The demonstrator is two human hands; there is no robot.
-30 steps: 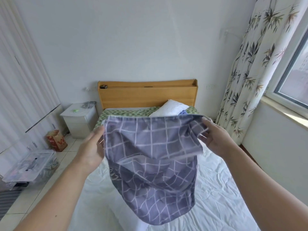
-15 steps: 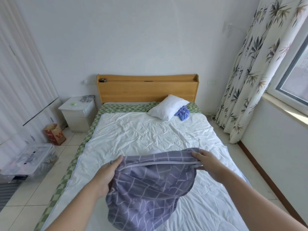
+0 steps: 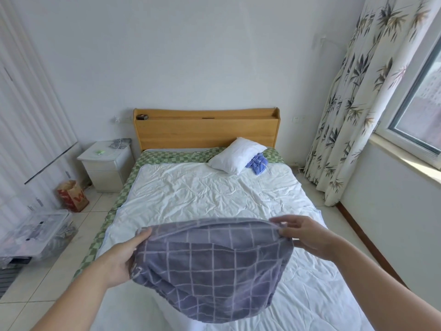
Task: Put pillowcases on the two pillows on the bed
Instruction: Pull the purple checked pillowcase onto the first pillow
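Grey grid pillowcase (image 3: pixel 210 271), bulging full, is hanging over the bed (image 3: pixel 214 197) foot; left hand (image 3: pixel 124 256) and right hand (image 3: pixel 307 237) are gripping its upper corners. Bare white pillow (image 3: pixel 235 155) is lying beside crumpled blue cloth (image 3: pixel 257 163) by the headboard (image 3: pixel 205 130).

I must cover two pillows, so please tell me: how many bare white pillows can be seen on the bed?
1. The white pillow lies by the headboard, toward the window side. A second may be inside the purple case both hands hold.

White nightstand (image 3: pixel 107 164), red paper bag (image 3: pixel 73 196), clear bin (image 3: pixel 38 232), bamboo-print curtain (image 3: pixel 353 101).
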